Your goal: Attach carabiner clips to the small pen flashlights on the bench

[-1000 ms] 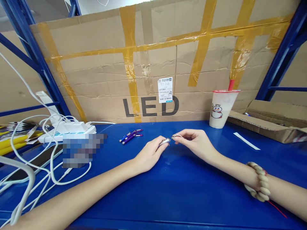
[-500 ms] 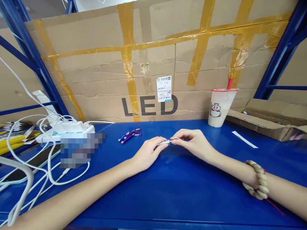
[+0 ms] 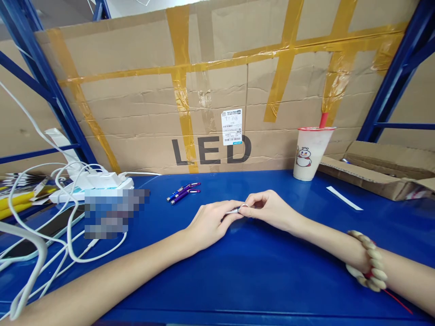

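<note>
Over the middle of the blue table, my two hands meet on a small silver tube that looks like a keychain flashlight (image 3: 234, 211). My left hand (image 3: 211, 224) pinches its body between thumb and fingers, covering most of it. At its right end, my right hand (image 3: 268, 209) grips what appears to be its metal clip or loop (image 3: 243, 206), with the fingertips of both hands nearly touching. Behind my left hand lie a blue tube (image 3: 176, 193) and a purple tube (image 3: 181, 194) of similar shape, side by side, with carabiner clips at their ends.
At left, white cables (image 3: 71, 217) tangle around a power strip (image 3: 129, 184) and a phone (image 3: 47, 231). A lidded drink cup (image 3: 307, 156), a white strip (image 3: 344, 198) and an open cardboard box (image 3: 370, 181) are at right. A large taped carton (image 3: 149, 113) stands behind.
Both hands have moved slightly lower and closer together, still on the silver flashlight. My left hand has shifted a little right, and my right fingers now cover more of the clip end.
</note>
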The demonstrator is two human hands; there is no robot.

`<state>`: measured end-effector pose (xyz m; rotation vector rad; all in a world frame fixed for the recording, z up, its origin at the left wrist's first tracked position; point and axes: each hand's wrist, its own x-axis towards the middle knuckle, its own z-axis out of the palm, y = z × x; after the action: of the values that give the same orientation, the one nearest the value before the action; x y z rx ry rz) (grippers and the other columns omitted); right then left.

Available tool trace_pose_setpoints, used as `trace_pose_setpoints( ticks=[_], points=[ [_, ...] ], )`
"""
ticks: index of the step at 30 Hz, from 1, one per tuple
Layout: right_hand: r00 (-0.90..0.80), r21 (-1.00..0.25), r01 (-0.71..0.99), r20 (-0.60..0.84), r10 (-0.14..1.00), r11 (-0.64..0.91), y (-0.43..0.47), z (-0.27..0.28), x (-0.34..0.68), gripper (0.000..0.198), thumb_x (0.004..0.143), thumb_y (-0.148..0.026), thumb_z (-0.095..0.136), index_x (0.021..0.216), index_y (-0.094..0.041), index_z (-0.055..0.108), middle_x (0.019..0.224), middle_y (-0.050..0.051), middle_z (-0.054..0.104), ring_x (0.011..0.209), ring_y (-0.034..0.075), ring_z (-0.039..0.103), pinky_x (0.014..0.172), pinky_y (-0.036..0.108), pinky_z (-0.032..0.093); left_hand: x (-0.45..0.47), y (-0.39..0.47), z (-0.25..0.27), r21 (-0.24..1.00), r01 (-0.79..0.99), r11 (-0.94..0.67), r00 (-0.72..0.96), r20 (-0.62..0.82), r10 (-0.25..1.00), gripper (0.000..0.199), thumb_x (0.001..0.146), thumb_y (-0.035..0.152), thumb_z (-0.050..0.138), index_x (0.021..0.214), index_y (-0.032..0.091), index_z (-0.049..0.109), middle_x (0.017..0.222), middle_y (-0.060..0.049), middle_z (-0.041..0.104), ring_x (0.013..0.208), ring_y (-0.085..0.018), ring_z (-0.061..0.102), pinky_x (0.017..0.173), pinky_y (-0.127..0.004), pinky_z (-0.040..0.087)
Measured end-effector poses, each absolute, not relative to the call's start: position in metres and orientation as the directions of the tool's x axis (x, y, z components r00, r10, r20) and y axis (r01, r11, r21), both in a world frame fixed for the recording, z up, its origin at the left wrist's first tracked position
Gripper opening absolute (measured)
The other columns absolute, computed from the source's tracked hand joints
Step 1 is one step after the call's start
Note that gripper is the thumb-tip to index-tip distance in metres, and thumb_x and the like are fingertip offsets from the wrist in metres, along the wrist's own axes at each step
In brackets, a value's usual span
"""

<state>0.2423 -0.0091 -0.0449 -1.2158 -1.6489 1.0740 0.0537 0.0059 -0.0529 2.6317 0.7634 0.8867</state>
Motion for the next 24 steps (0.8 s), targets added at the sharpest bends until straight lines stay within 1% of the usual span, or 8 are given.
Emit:
trace_pose_setpoints(
  ticks=[3, 6, 10, 12, 14, 16, 20, 24],
  points=[
    [-0.228, -0.944, 0.286, 0.099, 0.969, 0.164, -0.009, -0.049, 0.238, 0.027, 0.061, -0.030, 0.072, 0.066, -0.007, 0.059, 0.058, 0.002, 0.055, 0.053, 0.004, 0.048, 0.051, 0.013, 0.037, 0.054, 0.005, -0.053, 0.405, 0.406, -0.819, 0.663, 0.486, 0.569, 0.027, 0.093, 0.031, 0.039, 0.108, 0.024, 0.059, 0.108, 0.007, 0.061, 0.096, -0.009, 0.057, 0.078, -0.018, 0.039],
    [-0.217, -0.930, 0.297, 0.156, 0.964, 0.218, -0.008, -0.052, 0.236, 0.029, 0.066, -0.034, 0.069, 0.072, -0.007, 0.057, 0.062, 0.002, 0.056, 0.054, 0.005, 0.050, 0.052, 0.014, 0.039, 0.054, 0.007, -0.053, 0.448, 0.415, -0.792, 0.643, 0.471, 0.603, 0.023, 0.092, 0.031, 0.040, 0.100, 0.022, 0.060, 0.096, 0.007, 0.063, 0.085, -0.007, 0.057, 0.072, -0.017, 0.038],
    [-0.123, -0.807, 0.415, 0.408, 0.905, 0.421, -0.006, -0.053, 0.239, 0.040, 0.065, -0.040, 0.070, 0.093, -0.013, 0.059, 0.082, 0.003, 0.060, 0.068, 0.008, 0.055, 0.060, 0.018, 0.043, 0.056, 0.012, -0.053, 0.452, 0.458, -0.766, 0.627, 0.447, 0.638, 0.023, 0.091, 0.032, 0.041, 0.096, 0.020, 0.059, 0.090, 0.005, 0.063, 0.077, -0.007, 0.055, 0.068, -0.018, 0.036],
    [-0.127, -0.698, 0.490, 0.536, 0.835, 0.522, -0.006, -0.053, 0.242, 0.036, 0.067, -0.044, 0.067, 0.091, -0.016, 0.064, 0.089, 0.004, 0.060, 0.078, 0.009, 0.056, 0.063, 0.019, 0.044, 0.056, 0.013, -0.053, 0.457, 0.480, -0.749, 0.621, 0.425, 0.658, 0.023, 0.091, 0.033, 0.041, 0.095, 0.019, 0.059, 0.087, 0.005, 0.062, 0.074, -0.008, 0.053, 0.065, -0.019, 0.035],
    [-0.177, -0.637, 0.515, 0.576, 0.798, 0.574, -0.006, -0.053, 0.244, 0.029, 0.071, -0.045, 0.064, 0.081, -0.018, 0.068, 0.090, 0.004, 0.059, 0.080, 0.009, 0.055, 0.064, 0.019, 0.043, 0.056, 0.014, -0.052, 0.460, 0.489, -0.741, 0.632, 0.399, 0.664, 0.024, 0.091, 0.034, 0.040, 0.094, 0.018, 0.058, 0.083, 0.004, 0.060, 0.071, -0.008, 0.051, 0.063, -0.020, 0.033],
    [-0.214, -0.633, 0.515, 0.557, 0.802, 0.577, -0.006, -0.053, 0.246, 0.027, 0.072, -0.045, 0.064, 0.075, -0.020, 0.069, 0.087, 0.003, 0.059, 0.078, 0.008, 0.055, 0.061, 0.017, 0.042, 0.056, 0.014, -0.052, 0.441, 0.503, -0.743, 0.652, 0.371, 0.661, 0.025, 0.091, 0.035, 0.039, 0.091, 0.017, 0.056, 0.081, 0.003, 0.059, 0.069, -0.009, 0.050, 0.062, -0.021, 0.032],
    [-0.235, -0.683, 0.520, 0.464, 0.854, 0.514, -0.002, -0.056, 0.248, 0.027, 0.069, -0.048, 0.065, 0.074, -0.021, 0.070, 0.087, 0.001, 0.060, 0.077, 0.007, 0.056, 0.060, 0.016, 0.041, 0.055, 0.013, -0.053, 0.402, 0.511, -0.760, 0.691, 0.335, 0.641, 0.026, 0.092, 0.037, 0.038, 0.086, 0.016, 0.052, 0.082, 0.001, 0.057, 0.074, -0.011, 0.049, 0.064, -0.023, 0.032],
    [-0.241, -0.798, 0.446, 0.328, 0.913, 0.404, 0.001, -0.055, 0.251, 0.031, 0.065, -0.045, 0.068, 0.074, -0.015, 0.069, 0.080, 0.002, 0.062, 0.072, 0.007, 0.056, 0.063, 0.016, 0.043, 0.053, 0.010, -0.053, 0.524, 0.448, -0.724, 0.696, 0.303, 0.651, 0.025, 0.093, 0.037, 0.034, 0.095, 0.017, 0.048, 0.091, 0.000, 0.056, 0.083, -0.011, 0.051, 0.072, -0.023, 0.036]
  ],
)
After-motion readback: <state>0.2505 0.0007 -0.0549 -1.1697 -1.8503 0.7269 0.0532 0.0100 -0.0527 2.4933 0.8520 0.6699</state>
